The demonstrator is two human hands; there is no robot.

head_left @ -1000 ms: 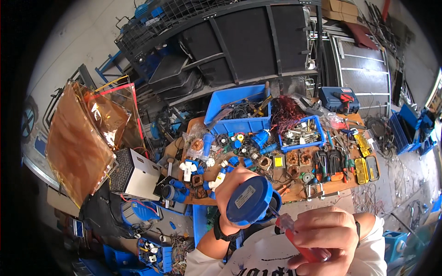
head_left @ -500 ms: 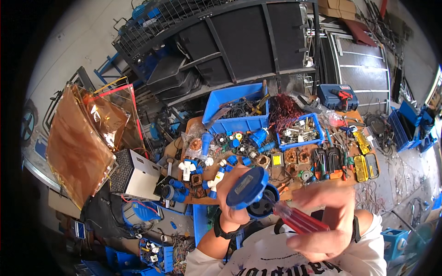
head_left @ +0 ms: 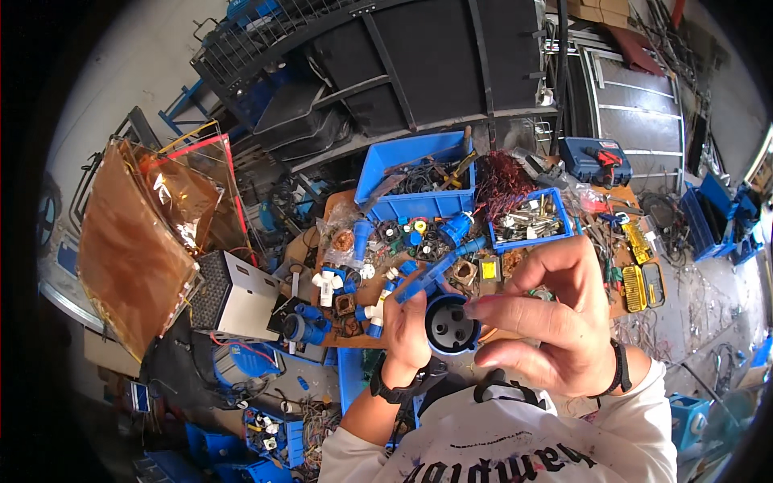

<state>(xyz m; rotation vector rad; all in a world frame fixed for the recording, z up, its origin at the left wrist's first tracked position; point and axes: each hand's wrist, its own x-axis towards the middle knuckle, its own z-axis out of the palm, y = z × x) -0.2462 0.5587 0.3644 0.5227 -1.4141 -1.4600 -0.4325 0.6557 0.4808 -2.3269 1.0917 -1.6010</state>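
Observation:
My left hand is closed round a blue round industrial socket. The socket's dark face with several holes is turned up toward me, and its blue hinged lid stands raised, seen edge-on. Just right of the socket is my right hand, thumb and fingers bent toward its rim. Only a sliver of the screwdriver's red handle shows between the fingers; its shaft and tip are hidden.
Beyond my hands, a wooden table carries blue and white plugs, a blue bin of tools, a blue tray of metal parts and a yellow bit case. A white-fronted box stands left.
The socket has turned so its holed face is now plain and its lid shows edge-on. My right hand has rotated and moved up; the red screwdriver handle, plainly visible before, is now mostly hidden.

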